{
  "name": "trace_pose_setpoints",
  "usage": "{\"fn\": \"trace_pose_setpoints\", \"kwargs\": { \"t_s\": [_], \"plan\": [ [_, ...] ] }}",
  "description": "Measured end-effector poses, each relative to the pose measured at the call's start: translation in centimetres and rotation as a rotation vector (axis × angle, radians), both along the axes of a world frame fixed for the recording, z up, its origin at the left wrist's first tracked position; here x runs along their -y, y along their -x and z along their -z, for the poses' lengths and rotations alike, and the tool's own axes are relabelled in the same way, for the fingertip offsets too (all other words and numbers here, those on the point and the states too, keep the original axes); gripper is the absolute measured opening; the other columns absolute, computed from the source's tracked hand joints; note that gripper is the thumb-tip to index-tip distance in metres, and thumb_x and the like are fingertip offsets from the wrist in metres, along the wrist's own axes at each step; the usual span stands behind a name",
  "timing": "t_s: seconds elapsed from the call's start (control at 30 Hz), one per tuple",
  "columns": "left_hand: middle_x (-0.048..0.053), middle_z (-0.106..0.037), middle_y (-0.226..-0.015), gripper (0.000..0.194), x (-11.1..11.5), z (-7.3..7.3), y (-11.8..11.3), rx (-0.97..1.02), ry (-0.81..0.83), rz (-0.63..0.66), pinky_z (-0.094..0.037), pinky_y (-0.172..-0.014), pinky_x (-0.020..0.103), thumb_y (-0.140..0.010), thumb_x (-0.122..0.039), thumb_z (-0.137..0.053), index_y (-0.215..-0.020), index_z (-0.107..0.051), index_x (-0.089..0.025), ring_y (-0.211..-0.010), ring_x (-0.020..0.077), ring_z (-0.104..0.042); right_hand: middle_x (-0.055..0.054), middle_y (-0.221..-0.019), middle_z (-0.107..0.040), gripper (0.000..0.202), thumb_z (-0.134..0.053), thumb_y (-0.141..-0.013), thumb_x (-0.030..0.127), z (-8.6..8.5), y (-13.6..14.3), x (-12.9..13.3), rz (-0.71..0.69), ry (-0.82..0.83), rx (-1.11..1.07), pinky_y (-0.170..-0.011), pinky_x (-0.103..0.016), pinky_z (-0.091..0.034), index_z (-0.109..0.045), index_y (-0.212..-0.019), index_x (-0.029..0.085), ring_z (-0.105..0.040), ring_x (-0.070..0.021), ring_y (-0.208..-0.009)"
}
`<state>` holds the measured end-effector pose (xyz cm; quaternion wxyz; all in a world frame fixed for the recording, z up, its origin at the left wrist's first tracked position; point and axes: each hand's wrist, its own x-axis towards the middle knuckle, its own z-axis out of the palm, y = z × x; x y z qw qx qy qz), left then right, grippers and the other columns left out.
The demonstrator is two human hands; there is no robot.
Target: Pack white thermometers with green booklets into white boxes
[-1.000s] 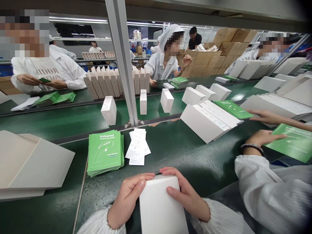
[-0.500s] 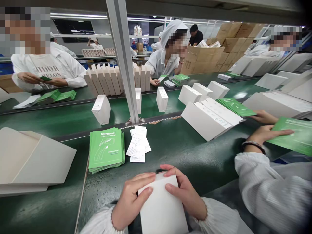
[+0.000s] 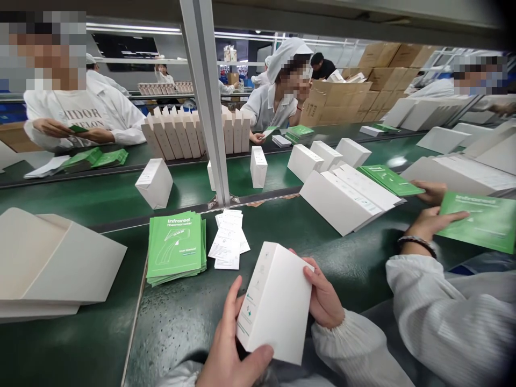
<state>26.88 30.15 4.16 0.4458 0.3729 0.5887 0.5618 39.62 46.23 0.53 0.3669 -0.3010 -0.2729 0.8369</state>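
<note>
A closed white box (image 3: pixel 278 301), printed with small icons and green marks along its narrow side, is held tilted above the green work surface. My right hand (image 3: pixel 324 298) grips its right edge, some of the fingers hidden behind it. At the lower left corner my left hand (image 3: pixel 237 344) holds the box between its thumb and fingers, with the forefinger stretched along the printed side. Just beyond lies a stack of green user manuals (image 3: pixel 176 244) reading "Infrared Thermometer". Beside that stack is a loose pile of white printed slips (image 3: pixel 229 239).
Open white boxes (image 3: pixel 76 258) lie at the left, more white boxes (image 3: pixel 342 199) at the right. A co-worker's hand (image 3: pixel 429 226) holds a green manual close by. Beyond a metal post (image 3: pixel 205 102), boxes stand on a green conveyor belt (image 3: pixel 193 185). Other people sit across it.
The white box has been raised and turned so its printed narrow side shows. My hands have shifted from its top to its lower left and right edge. Boxes on the belt have moved left.
</note>
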Motion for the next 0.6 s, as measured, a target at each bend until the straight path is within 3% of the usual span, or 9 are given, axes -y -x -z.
{"fn": "trace_pose_setpoints", "kwargs": {
  "t_s": [0.13,0.3,0.43,0.6],
  "plan": [
    [0.007,-0.053,-0.114,0.065,-2.2,-1.5,1.3,-0.186,0.018,-0.089,-0.041,-0.085,0.035,-0.074,-0.030,-0.054,-0.127,-0.016,-0.027,-0.096,0.0207,-0.055,-0.002,-0.113,-0.057,0.023,-0.064,-0.071,0.034,-0.8,1.1,-1.5,0.036,-0.097,0.057,-0.083,-0.037,-0.045,-0.055,-0.089,0.022,-0.055,-0.0206,-0.094],
    [0.003,-0.056,-0.109,0.053,-7.3,-5.5,3.5,-0.554,0.009,-0.087,-0.043,-0.079,0.032,-0.074,-0.027,-0.054,-0.121,-0.029,-0.029,-0.089,0.0188,-0.057,-0.004,-0.120,-0.051,0.039,-0.062,-0.074,0.034,-1.0,1.8,-3.6,0.147,-0.294,0.156,-0.097,-0.037,-0.036,-0.051,-0.109,0.023,-0.042,-0.0210,-0.115],
    [0.004,-0.057,-0.110,0.043,-14.5,-8.1,5.0,-1.033,-0.088,-0.168,-0.044,-0.077,0.029,-0.075,-0.029,-0.050,-0.116,-0.039,-0.023,-0.087,0.0187,-0.057,-0.005,-0.123,-0.047,0.036,-0.064,-0.070,0.036,0.0,1.6,-4.2,0.119,-0.321,0.243,-0.093,-0.037,-0.039,-0.055,-0.102,0.021,-0.043,-0.0220,-0.113],
    [0.013,-0.057,-0.106,0.046,-25.6,-8.8,7.5,-1.208,-0.066,-0.255,-0.042,-0.079,0.037,-0.075,-0.029,-0.048,-0.118,-0.040,-0.016,-0.093,0.0261,-0.056,-0.008,-0.117,-0.049,0.023,-0.066,-0.068,0.036,1.0,1.6,-4.2,0.070,-0.330,0.252,-0.087,-0.035,-0.041,-0.059,-0.080,0.017,-0.051,-0.0211,-0.100]
  ]
}}
